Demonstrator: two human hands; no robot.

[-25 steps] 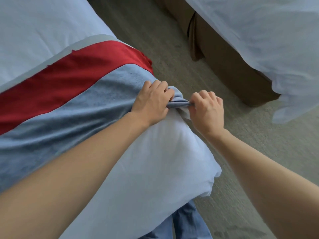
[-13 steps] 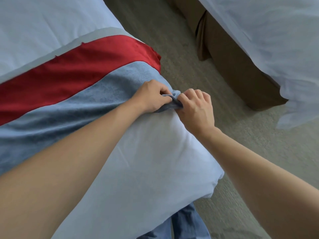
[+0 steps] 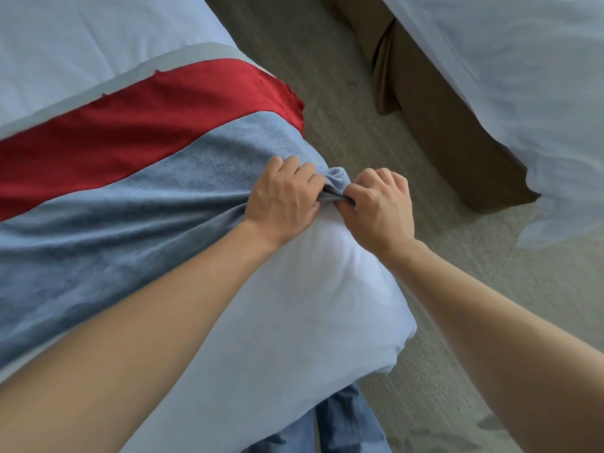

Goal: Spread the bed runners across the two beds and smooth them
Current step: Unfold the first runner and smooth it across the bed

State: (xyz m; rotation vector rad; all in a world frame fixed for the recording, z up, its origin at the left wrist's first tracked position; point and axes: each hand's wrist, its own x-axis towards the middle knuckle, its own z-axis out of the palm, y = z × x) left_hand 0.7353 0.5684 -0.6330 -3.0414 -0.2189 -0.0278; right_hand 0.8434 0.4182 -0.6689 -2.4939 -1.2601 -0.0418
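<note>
While both bare forearms reach in from the lower edge toward the middle of the view, the two hands meet at the side edge of the near bed point(image 3: 294, 322). Coming from about 8 o'clock, the left hand point(image 3: 284, 201) lies knuckles up on the mattress edge, its fingers curled round a bunched corner of the blue-grey bed runner point(image 3: 114, 230). From about 4 o'clock comes the right hand point(image 3: 379, 204), its wrist bent and its fingers clenched on the same bunched corner, just beside the left hand, almost knuckle to knuckle. A small fold of runner cloth stands up between them.

From the hands the blue-grey runner stretches off toward 9 o'clock across the white bedding, with creases fanning out from the grip. Along its far side, toward 10 o'clock, lies a red runner point(image 3: 147, 109), flat, its end hanging over the bed's edge at about 12 o'clock of the hands.

Grey carpet point(image 3: 327, 60) runs between the beds. At 2 o'clock is the second bed point(image 3: 506, 76), white sheets over a brown base. Blue trouser legs point(image 3: 343, 426) show at 6 o'clock.
</note>
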